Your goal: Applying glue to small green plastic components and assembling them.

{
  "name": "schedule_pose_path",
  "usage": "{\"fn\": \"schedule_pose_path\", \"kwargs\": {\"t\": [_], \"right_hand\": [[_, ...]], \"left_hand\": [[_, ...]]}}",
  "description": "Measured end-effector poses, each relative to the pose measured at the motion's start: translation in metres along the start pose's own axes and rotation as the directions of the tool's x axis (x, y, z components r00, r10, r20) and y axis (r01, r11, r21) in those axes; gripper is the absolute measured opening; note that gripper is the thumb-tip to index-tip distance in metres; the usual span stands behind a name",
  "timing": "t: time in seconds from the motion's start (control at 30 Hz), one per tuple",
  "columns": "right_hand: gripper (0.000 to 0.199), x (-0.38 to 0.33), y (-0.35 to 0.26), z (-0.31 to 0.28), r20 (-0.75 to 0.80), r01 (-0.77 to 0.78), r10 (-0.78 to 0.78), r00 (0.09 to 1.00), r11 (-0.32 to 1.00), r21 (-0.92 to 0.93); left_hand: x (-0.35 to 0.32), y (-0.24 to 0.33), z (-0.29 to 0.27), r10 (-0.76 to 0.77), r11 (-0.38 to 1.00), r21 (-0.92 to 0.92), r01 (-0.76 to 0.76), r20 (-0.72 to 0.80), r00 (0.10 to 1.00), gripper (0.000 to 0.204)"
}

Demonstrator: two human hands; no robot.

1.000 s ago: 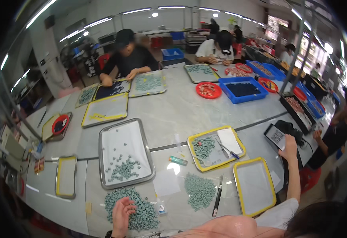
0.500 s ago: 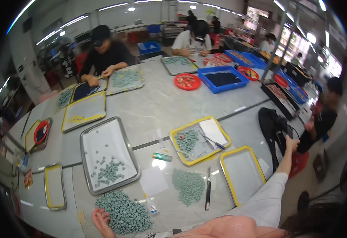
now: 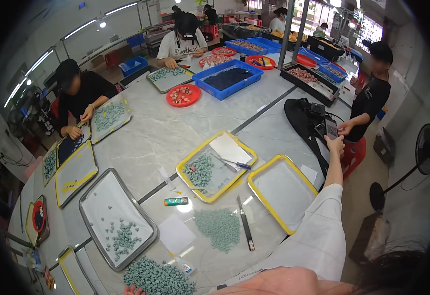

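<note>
My right arm stretches out to the right, and my right hand [image 3: 335,144] grips the lower end of a dark phone-like device [image 3: 331,129]. A co-worker's hand [image 3: 346,129] reaches to the same device from the other side. Just behind it lie a black bag [image 3: 301,123] and a small black box-shaped device [image 3: 316,109]. At the lower edge only the fingers of my left hand [image 3: 134,290] show, apart, beside a heap of small grey-green pieces [image 3: 158,278]. A small white bottle [image 3: 184,266] lies next to that heap.
Nearby are a metal tray [image 3: 151,223] with scattered green pieces, a yellow-edged tray [image 3: 202,195] with tweezers, another yellow-edged tray [image 3: 293,228], a flatter green pile [image 3: 218,230], a black-handled knife [image 3: 246,223] and a green tube [image 3: 176,201]. Co-workers sit across the table; a fan [image 3: 425,147] stands right.
My view has swung to the right. The right-hand co-worker's hand now meets the device in my right hand. My left hand has dropped mostly below the lower edge.
</note>
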State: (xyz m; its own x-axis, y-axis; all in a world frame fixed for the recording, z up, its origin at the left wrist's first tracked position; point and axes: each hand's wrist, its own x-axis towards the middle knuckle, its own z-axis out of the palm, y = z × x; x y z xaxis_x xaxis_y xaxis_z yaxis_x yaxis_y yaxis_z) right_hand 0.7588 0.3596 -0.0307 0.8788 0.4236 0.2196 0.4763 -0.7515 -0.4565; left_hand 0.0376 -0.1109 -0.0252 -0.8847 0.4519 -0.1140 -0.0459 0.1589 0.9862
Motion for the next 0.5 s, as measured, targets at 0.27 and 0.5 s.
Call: {"fn": "schedule_pose_path", "kwargs": {"t": [0.27,0.5], "right_hand": [[0.068,-0.036,-0.036,-0.075,-0.537,0.805,-0.662,0.523,0.591,0.055],[0.075,-0.281,-0.14,-0.338,-0.691,0.831,-0.529,-0.493,-0.522,-0.194]], "left_hand": [[-0.022,-0.067,-0.035,0.498,0.798,0.519,-0.307,-0.278,0.821,0.045],[-0.053,-0.024,0.0,0.749,0.508,0.766,-0.394,-0.167,0.641,0.044]]}}
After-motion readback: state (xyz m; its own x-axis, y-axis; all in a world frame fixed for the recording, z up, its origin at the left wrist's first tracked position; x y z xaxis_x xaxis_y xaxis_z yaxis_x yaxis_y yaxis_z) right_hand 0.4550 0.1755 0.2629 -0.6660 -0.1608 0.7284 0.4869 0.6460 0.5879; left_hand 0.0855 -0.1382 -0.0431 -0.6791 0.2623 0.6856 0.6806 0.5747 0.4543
